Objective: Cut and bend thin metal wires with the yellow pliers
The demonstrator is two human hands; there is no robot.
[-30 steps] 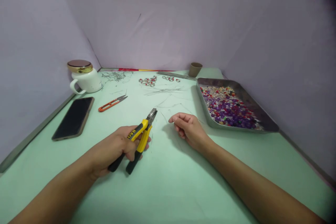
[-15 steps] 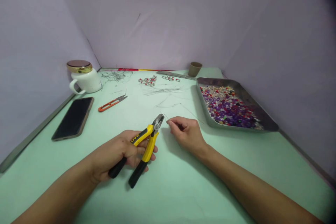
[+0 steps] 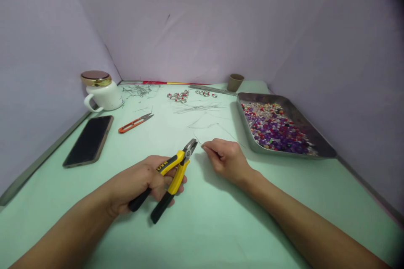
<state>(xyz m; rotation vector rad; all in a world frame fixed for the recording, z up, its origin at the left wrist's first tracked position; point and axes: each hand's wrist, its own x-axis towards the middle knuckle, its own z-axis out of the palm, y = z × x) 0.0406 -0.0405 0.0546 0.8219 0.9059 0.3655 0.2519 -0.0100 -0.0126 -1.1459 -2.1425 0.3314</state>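
Observation:
My left hand (image 3: 151, 180) is wrapped round yellow-and-black pliers (image 3: 179, 170), whose jaws point up and to the right. To the right of the jaws, my right hand (image 3: 225, 159) pinches a thin wire (image 3: 197, 139) between thumb and forefinger. The wire's free end sticks up and left from the fingertips, close by the plier tips; whether they touch is too fine to tell. Beyond my hands lie loose wires (image 3: 197, 108) and small clusters of red and clear beads (image 3: 178, 96).
At the right stands a metal tray (image 3: 315, 136) of mixed beads. A small brown cup (image 3: 235, 83) is behind it. Orange snips (image 3: 135, 123), a phone (image 3: 89, 141), a lidded white mug (image 3: 105, 96) and tangled wire scraps (image 3: 139, 90) are at the left.
The plier handles have moved slightly left and look a little wider apart. The wire in my right hand now shows longer, its tip pointing up-left past the jaws.

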